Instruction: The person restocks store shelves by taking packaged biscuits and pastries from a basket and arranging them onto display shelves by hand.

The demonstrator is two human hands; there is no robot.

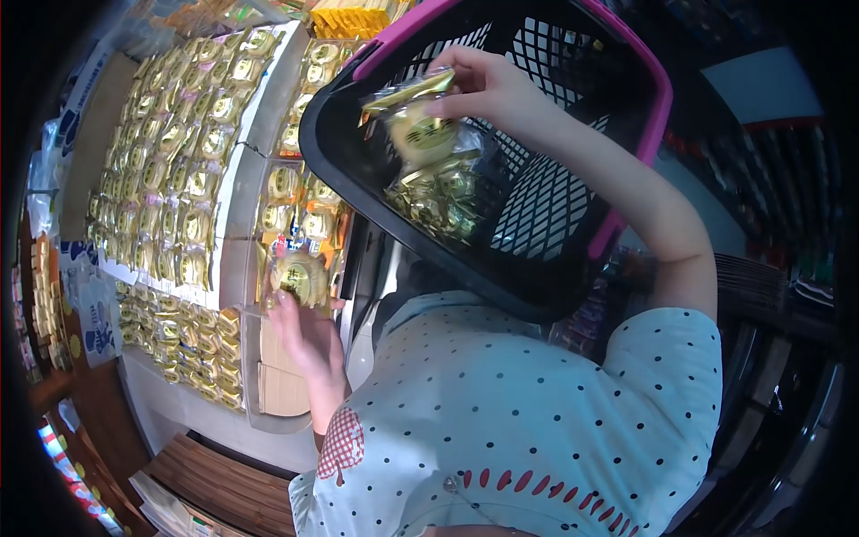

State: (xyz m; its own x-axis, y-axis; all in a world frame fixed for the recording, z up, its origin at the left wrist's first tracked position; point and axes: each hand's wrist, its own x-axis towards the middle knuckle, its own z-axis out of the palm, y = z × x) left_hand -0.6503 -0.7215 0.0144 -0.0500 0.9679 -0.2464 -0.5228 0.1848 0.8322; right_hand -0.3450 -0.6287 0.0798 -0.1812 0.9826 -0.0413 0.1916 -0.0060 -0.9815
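My right hand [479, 85] pinches the top of a gold-edged clear wrapper with a round, pale wrapped pastry [422, 134] in it. This pastry is over the inside of a black shopping basket [353, 183] with pink handles, just above several more wrapped pastries [447, 201] in the basket. On the left, my left hand [309, 336] has its fingers around another wrapped pastry [302, 277] with dark print on its face. That one is in front of the display compartments. What supports the basket is hidden.
A sloped display board [170, 161] carries rows of the same wrapped pastries. Clear-walled compartments [286, 192] with more of them run along its edge. Yellow packets [349, 22] lie at the top. A brown wood-grain surface [219, 488] is at lower left.
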